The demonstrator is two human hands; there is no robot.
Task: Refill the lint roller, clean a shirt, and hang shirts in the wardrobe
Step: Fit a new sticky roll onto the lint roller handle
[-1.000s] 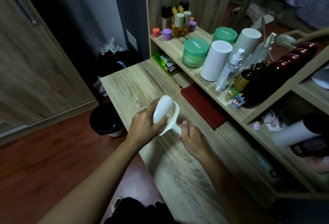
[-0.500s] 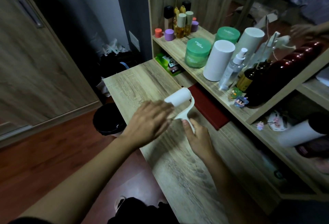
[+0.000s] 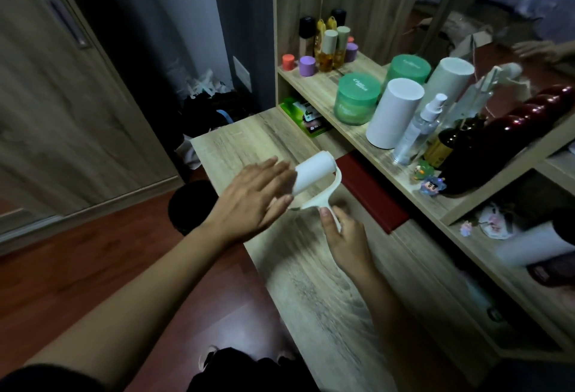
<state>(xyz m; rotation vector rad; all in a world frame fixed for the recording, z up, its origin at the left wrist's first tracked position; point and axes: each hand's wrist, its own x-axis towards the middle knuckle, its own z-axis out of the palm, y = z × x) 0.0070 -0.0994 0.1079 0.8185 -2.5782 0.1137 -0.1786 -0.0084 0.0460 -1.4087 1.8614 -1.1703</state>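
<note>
I hold the lint roller [image 3: 314, 172] over the far half of the bench [image 3: 326, 298], just beside the flat dark red book [image 3: 373, 194] that lies along the foot of the shelf [image 3: 314, 86]. My right hand [image 3: 347, 237] has its fingers curled tight round the thin white handle, thumb laid along the top of it, so the white roll points up and away from me. My left hand [image 3: 252, 201] is spread flat, fingers [image 3: 273, 167] straight and close together, with the tips against the near end of the roll; it grips nothing. Whether the roller touches the bench I cannot tell.

On the shelf to my right stand two green jars, the nearer one [image 3: 357, 99] just beside a tall white tube [image 3: 393, 111], then a clear spray bottle [image 3: 417, 130] and a dark brown bottle [image 3: 451, 145]. Small bottles with amber liquid [image 3: 329, 49] cluster at the far end. Two tiny toy figures [image 3: 431, 180] sit at the shelf edge. A black bin [image 3: 189, 204] stands on the red wooden floor to the left of the bench.
</note>
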